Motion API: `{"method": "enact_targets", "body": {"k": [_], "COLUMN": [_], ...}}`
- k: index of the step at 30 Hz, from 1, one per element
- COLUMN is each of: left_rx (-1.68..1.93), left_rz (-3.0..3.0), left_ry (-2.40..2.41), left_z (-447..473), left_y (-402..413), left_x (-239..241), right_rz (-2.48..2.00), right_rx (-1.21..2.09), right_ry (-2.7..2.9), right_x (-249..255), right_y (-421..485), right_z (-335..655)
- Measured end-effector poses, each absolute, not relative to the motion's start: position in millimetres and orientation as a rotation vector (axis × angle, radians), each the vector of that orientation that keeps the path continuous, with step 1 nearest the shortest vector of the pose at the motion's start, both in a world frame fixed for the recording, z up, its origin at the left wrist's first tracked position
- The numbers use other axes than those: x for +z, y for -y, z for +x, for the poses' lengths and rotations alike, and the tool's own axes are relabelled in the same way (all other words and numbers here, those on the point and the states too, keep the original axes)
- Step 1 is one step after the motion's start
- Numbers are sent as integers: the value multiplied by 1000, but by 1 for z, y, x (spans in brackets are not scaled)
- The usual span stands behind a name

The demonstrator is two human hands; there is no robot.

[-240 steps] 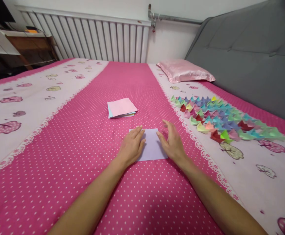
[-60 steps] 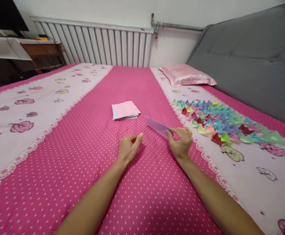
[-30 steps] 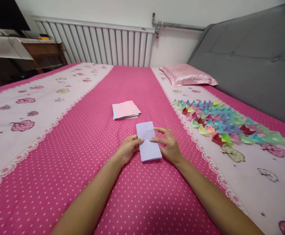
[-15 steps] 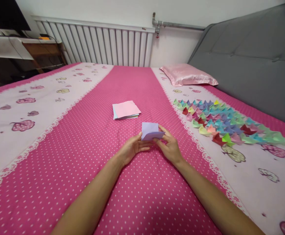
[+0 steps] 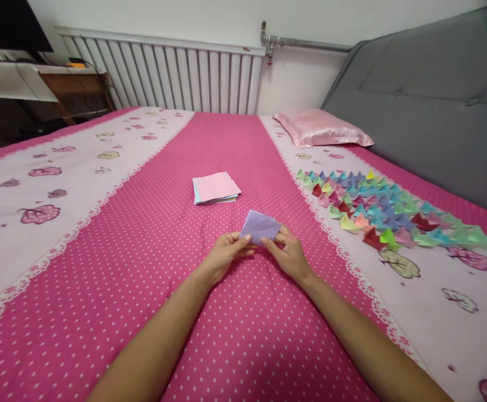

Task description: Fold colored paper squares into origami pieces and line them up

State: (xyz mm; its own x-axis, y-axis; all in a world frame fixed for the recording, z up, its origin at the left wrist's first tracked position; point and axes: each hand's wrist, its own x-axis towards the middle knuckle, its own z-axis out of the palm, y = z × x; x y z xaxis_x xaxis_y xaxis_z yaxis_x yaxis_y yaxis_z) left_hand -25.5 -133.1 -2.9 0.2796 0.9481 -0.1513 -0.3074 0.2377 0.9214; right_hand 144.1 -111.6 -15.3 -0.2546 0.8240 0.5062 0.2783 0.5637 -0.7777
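Observation:
A purple sheet of paper (image 5: pixel 261 225), folded over on itself, is held between my two hands above the pink bedspread (image 5: pixel 235 312). My left hand (image 5: pixel 225 254) pinches its lower left corner, thumb on top and fingers beneath. On the other side my right hand (image 5: pixel 287 251) grips the lower right part, its thumb resting on the near face and its fingers behind. Beyond the hands lies a stack of square paper (image 5: pixel 218 187), a pink sheet uppermost and blue and yellow edges showing below.
Rows of small folded paper boats (image 5: pixel 377 204) in many colours stand on the right. Behind them are a pink pillow (image 5: pixel 321 127) and a grey headboard (image 5: pixel 431 95). A white radiator (image 5: pixel 163 72) lines the wall, and a desk with a monitor (image 5: pixel 13 25) is at far left.
The purple paper's raised flap has come down over the other half, and the paper is now tilted. My left thumb has moved onto its face. The stack and boats are unmoved.

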Motion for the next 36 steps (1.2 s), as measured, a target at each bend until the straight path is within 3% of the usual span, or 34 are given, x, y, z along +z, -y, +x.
{"method": "enact_targets", "body": {"k": [9,18,23,36], "left_rx": [1021,895,1003,1023], "left_rz": [999,1178,1123,1136], "left_ry": [-925,-970,-995,-1053], "left_z": [-24,-23,-22,-23], "left_y": [134,136,135,134], "left_x": [-5,-8,-6,-7], "right_rz": [-962,-982,-962,-966], "right_rx": [995,1325,1507,1473], "right_ry": [1378,1381,1253,1287], "right_x": [-22,-17,-17,-15], "right_y": [109,112,112,111], "right_z": [142,145,144,143]}}
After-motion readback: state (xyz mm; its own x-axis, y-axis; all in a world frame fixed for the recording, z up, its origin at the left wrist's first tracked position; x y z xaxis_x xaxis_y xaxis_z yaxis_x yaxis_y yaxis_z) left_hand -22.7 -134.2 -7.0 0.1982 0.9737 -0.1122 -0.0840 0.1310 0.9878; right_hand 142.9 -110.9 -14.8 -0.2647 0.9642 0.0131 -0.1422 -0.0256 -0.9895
